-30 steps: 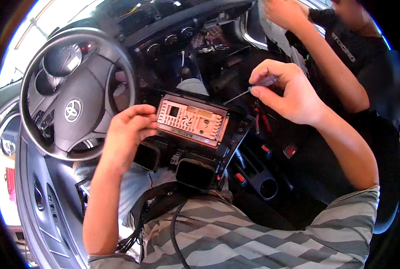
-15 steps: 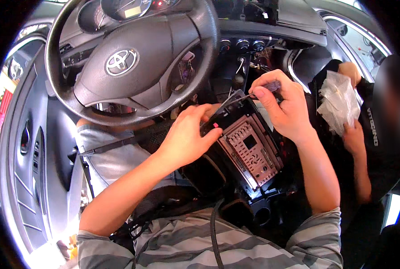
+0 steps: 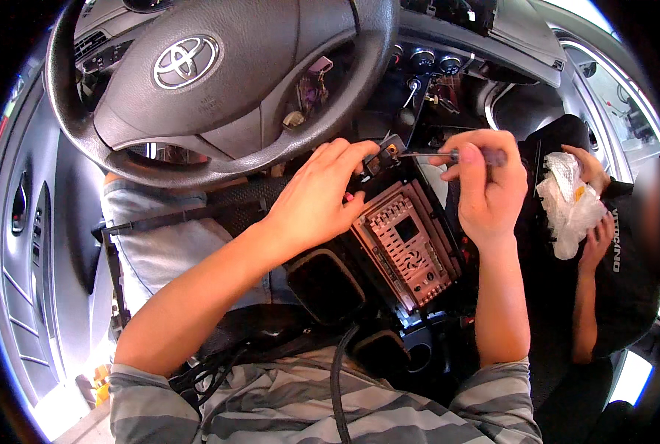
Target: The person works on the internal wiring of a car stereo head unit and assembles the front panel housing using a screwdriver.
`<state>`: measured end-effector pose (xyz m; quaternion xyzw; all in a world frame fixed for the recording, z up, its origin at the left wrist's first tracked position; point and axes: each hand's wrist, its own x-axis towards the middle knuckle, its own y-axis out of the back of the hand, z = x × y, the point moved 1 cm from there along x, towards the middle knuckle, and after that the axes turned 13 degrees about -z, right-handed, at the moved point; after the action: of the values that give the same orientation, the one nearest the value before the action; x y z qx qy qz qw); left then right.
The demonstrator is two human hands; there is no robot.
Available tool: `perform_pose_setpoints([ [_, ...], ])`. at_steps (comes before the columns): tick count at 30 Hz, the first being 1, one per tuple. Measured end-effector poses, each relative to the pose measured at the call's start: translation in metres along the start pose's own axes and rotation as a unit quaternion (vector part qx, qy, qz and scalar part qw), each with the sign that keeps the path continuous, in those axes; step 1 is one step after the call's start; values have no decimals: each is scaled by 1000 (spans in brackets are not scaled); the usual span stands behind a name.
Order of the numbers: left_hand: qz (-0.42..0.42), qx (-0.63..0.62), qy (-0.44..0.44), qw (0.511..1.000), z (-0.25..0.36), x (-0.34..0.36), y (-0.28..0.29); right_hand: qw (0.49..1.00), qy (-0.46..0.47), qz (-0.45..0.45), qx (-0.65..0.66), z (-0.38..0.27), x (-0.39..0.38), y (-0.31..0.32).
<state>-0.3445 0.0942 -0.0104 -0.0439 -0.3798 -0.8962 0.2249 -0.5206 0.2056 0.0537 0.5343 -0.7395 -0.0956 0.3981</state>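
In my right hand [image 3: 489, 185] is a screwdriver [image 3: 421, 155] with a dark see-through handle, closed in my fingers. Its thin shaft lies nearly level and points left, the tip at or just beside a small orange-yellow spot on a black bracket [image 3: 378, 169]. My left hand [image 3: 311, 196] grips the left side of that bracket, fingers over its far end and thumb near a small pink-red piece. The bracket is at the far end of a car stereo unit [image 3: 411, 248], a brown metal box with slots and a fan-shaped vent. Whether the tip touches is too small to tell.
The steering wheel [image 3: 222, 96] stands close beyond my left hand. Behind the tool are climate knobs [image 3: 423, 58], a gear lever [image 3: 404, 117] and loose wires [image 3: 441, 102]. At right, another person's hands hold crumpled bubble wrap [image 3: 567, 211]. A cup holder [image 3: 419, 357] sits near me.
The screwdriver has swung to a level position, its tip now at the bracket. My left hand has shifted along the bracket. The other person's second hand has come lower on the bubble wrap. The view has shifted.
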Motion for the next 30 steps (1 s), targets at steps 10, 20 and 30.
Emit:
perform_pose_setpoints([
  [10, 52, 30, -39, 997, -4, 5, -9, 998, 18, -40, -32, -8, 9, -1],
  [20, 120, 23, -46, 991, -8, 5, -16, 988, 47, -86, -115, -8, 12, -17],
  [30, 130, 24, -56, 990, -8, 8, -17, 977, 77, -139, -140, -15, 17, -14],
])
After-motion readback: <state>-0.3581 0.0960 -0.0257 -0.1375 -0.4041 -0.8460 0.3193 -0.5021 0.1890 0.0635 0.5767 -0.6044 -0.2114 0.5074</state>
